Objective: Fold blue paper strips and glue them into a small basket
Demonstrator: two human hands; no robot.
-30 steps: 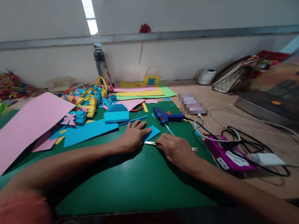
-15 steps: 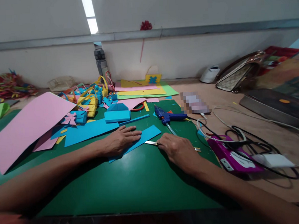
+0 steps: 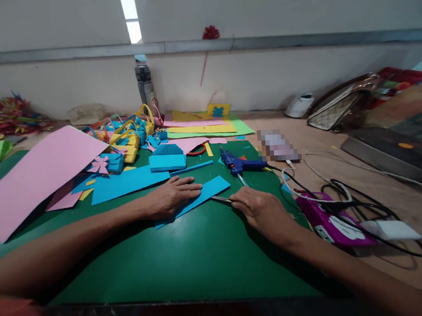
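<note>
My left hand [image 3: 174, 196] lies flat, fingers stretched out, pressing on a blue sheet strip [image 3: 212, 188] on the green mat [image 3: 168, 270]. In my right hand [image 3: 262, 209], a slim cutter knife [image 3: 221, 199] is gripped; its thin blade points left, at the lower edge of the strip. Its handle is mostly hidden in the fist. Beyond my left hand lie a larger blue sheet [image 3: 127, 183], a narrow blue strip [image 3: 193, 167] and a folded blue box-like piece [image 3: 167, 161].
A blue glue gun [image 3: 242, 163] lies beyond my right hand. A purple power strip [image 3: 334, 222] with tangled cables stands at right, near a blurred phone [image 3: 279, 145]. A large pink sheet [image 3: 44, 177] and small craft bags [image 3: 131, 146] are at left.
My right hand has drawn the knife slightly right, and its blade has turned and looks darker. My left hand stays on the strip. The whole view has shifted a little.
</note>
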